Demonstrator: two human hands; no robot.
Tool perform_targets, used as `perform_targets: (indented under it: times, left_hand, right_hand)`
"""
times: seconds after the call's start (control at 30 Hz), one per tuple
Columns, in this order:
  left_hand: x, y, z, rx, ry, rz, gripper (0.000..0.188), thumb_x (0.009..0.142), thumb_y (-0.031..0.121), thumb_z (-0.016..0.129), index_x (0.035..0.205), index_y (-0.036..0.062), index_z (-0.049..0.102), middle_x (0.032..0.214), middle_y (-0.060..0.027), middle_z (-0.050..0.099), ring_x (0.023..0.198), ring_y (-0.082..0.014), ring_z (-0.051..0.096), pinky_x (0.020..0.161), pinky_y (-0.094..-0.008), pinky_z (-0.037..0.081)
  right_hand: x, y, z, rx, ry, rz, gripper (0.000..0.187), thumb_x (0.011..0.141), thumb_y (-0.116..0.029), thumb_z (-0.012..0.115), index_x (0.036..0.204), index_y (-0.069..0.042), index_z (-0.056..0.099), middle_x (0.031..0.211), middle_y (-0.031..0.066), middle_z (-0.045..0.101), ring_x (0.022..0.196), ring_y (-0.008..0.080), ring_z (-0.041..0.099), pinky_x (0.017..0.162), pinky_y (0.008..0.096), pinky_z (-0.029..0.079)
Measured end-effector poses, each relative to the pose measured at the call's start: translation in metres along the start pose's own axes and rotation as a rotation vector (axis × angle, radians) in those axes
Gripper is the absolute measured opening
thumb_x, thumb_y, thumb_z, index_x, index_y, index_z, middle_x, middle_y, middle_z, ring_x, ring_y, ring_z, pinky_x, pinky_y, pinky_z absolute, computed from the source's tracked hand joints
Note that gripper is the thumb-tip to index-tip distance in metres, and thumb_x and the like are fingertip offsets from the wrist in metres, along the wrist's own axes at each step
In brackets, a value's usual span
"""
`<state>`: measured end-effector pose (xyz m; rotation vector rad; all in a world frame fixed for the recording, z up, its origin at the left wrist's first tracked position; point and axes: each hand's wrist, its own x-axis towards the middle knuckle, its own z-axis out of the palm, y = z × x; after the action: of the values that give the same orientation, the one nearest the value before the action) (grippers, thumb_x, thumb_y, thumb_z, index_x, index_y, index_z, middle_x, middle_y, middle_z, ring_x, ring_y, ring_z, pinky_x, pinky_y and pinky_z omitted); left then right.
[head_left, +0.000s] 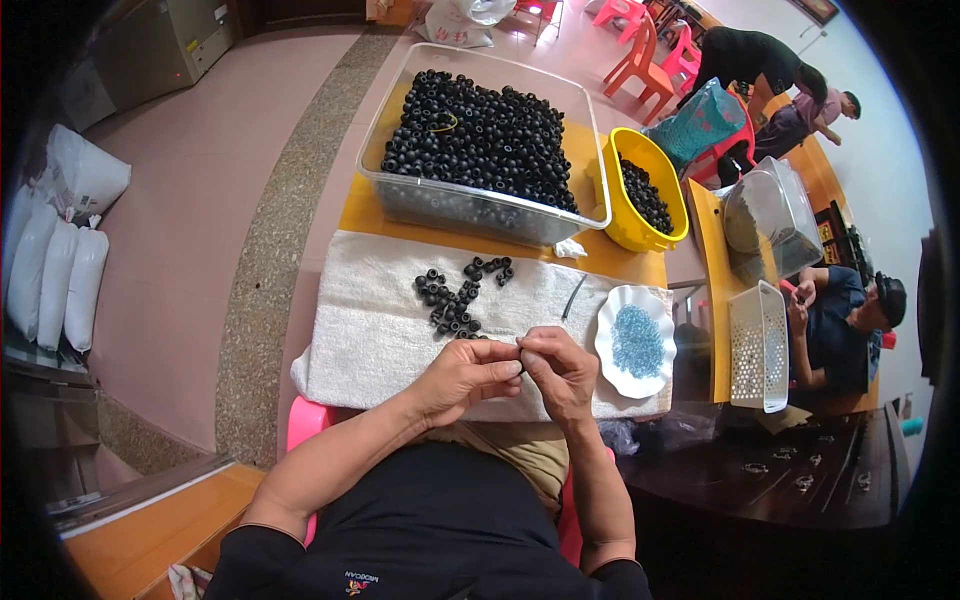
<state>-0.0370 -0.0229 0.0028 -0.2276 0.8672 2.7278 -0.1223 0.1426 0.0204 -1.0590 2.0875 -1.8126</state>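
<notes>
My left hand (468,374) and my right hand (560,370) meet over the near part of a white towel (360,310). Thumbs and fingers of both are pinched together around a small black piece (521,357), mostly hidden by the fingertips. Just beyond my left hand, a loose pile of small round black parts with holes (455,305) lies on the towel. To the right of my right hand stands a white scalloped plate (605,346) holding clear bluish beads (638,342). A thin dark stick-like tool (574,297) rests on the towel beyond my right hand.
Behind the towel are a large clear bin (375,150) full of black parts and a yellow tub (655,237) with more. A white perforated basket (760,350) stands on another table at right, where a person (840,320) sits. White sacks (60,270) stand at far left.
</notes>
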Motion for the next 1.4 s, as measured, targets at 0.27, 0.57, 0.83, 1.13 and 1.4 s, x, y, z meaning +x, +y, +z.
perform_targets:
  times: [0.27,0.57,0.83,1.13,1.4]
  left_hand:
    - [0.001,-0.002,-0.002,0.074,0.012,0.033,0.023,0.094,0.007,0.064,0.115,-0.0013,0.065,0.102,-0.0082,0.068,0.089,-0.0134,0.067,0.084,-0.0283,0.057]
    - [0.002,-0.003,-0.001,0.23,0.041,0.095,0.024,0.094,0.008,0.065,0.115,-0.0021,0.066,0.098,-0.0069,0.069,0.085,-0.0115,0.066,0.081,-0.027,0.056]
    - [0.003,-0.002,-0.001,0.277,0.058,0.118,0.024,0.093,0.008,0.065,0.115,-0.0026,0.066,0.099,-0.007,0.07,0.085,-0.0104,0.065,0.08,-0.026,0.056]
    - [0.003,-0.003,0.0,0.289,0.049,0.127,0.022,0.092,0.006,0.066,0.112,-0.0017,0.067,0.098,-0.007,0.07,0.084,-0.0104,0.066,0.079,-0.0254,0.056]
    - [0.002,0.001,0.0,0.21,0.051,0.12,0.013,0.092,0.006,0.066,0.104,0.0,0.066,0.094,-0.0057,0.068,0.084,-0.0121,0.066,0.078,-0.0263,0.056]
  right_hand:
    - [0.004,-0.007,-0.001,-0.176,0.036,-0.205,0.019,0.08,0.006,0.07,0.095,-0.003,0.064,0.089,0.0109,0.066,0.084,0.024,0.066,0.076,0.0323,0.052]
    - [0.007,-0.018,0.0,-0.358,0.032,-0.218,0.018,0.077,0.006,0.07,0.091,-0.002,0.065,0.087,0.0133,0.066,0.08,0.026,0.066,0.07,0.0333,0.052]
    - [0.003,-0.01,-0.01,-0.203,-0.058,-0.081,0.016,0.08,0.004,0.069,0.095,-0.002,0.066,0.089,0.0112,0.064,0.081,0.0227,0.064,0.07,0.031,0.051]
    - [-0.003,-0.004,-0.015,0.007,-0.114,0.098,0.014,0.082,0.0,0.067,0.096,-0.001,0.066,0.092,0.0098,0.063,0.084,0.0197,0.062,0.072,0.0296,0.049]
    - [-0.004,0.0,-0.021,0.211,-0.144,0.231,0.012,0.08,0.005,0.068,0.092,0.002,0.067,0.094,0.0093,0.063,0.088,0.0184,0.06,0.08,0.0296,0.048]
